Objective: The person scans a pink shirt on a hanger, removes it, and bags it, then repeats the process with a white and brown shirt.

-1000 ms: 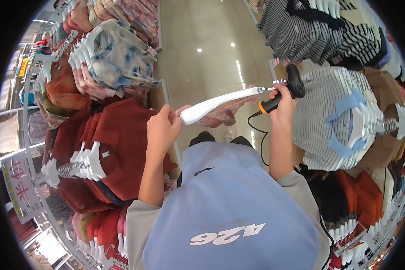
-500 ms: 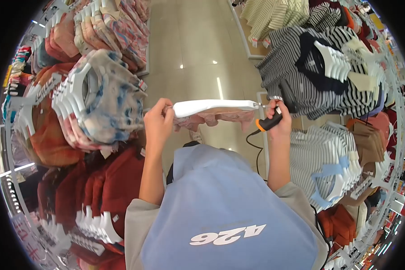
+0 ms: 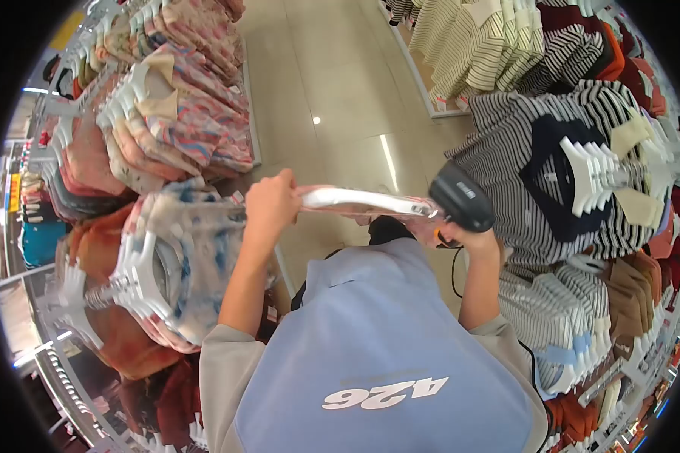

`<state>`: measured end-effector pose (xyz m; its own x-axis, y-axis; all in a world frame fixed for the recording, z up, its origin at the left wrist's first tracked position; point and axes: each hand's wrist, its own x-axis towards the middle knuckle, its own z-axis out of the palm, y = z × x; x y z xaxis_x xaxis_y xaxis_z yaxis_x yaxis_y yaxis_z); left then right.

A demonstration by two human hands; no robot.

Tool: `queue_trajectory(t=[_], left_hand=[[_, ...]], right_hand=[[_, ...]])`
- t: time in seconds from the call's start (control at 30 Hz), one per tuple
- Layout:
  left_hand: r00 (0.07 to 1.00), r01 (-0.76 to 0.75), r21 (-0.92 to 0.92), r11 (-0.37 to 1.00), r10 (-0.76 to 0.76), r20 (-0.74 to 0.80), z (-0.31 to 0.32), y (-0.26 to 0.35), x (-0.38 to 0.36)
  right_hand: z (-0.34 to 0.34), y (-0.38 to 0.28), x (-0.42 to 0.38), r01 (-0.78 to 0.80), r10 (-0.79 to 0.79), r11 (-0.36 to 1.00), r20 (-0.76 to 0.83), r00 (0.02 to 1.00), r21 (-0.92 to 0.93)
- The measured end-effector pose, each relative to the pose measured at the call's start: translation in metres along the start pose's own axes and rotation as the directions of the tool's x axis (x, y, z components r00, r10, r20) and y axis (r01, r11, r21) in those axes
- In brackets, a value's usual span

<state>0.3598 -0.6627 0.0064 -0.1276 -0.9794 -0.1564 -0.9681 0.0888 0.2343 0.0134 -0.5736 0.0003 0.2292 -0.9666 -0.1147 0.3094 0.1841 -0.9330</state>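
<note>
A white hanger (image 3: 363,199) carries a thin pinkish garment (image 3: 364,220) and lies across in front of my chest, seen from above. My left hand (image 3: 270,200) is closed on the garment at the hanger's left end. At the right end, beside the small metal part, my right hand (image 3: 472,237) is closed around the handle of a black corded handheld device (image 3: 461,198) with an orange ring. The device's rounded head points up and left, close to the hanger's end. My fingers and the body beneath hide most of the handle and garment.
Racks of clothes line both sides of a tiled aisle (image 3: 317,90). Tie-dye tops (image 3: 204,257) hang near my left arm, black-and-white striped tops (image 3: 499,196) near the device. A thin cord (image 3: 455,272) hangs below my right hand.
My right wrist has turned, so the device's head now faces up over the hand. The hanger has tilted down to the right and lowered slightly. The racks have shifted downward in view.
</note>
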Motion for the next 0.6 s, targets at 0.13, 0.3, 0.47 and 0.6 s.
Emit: queue_trajectory(t=[0.13,0.3,0.47,0.6], left_hand=[[0.987,-0.118,-0.173,0.978,0.135,0.089,-0.01,0.04,0.07],[0.958,-0.042,-0.277,0.96,0.118,0.263,-0.036,0.078,0.13],[0.868,-0.44,-0.142,0.887,0.379,-0.32,-0.06,0.076,0.18],[0.935,-0.324,-0.232,0.917,0.274,-0.226,-0.019,0.032,0.226]], right_hand=[[0.006,-0.005,0.072,0.175,-0.169,0.972,0.052,0.984,-0.157],[-0.03,-0.026,0.164,-0.075,0.077,0.994,0.018,0.997,-0.073],[-0.036,-0.077,0.248,0.082,-0.108,0.962,0.089,0.99,0.26],[-0.034,-0.096,0.319,0.089,-0.103,0.96,0.04,0.994,0.265]])
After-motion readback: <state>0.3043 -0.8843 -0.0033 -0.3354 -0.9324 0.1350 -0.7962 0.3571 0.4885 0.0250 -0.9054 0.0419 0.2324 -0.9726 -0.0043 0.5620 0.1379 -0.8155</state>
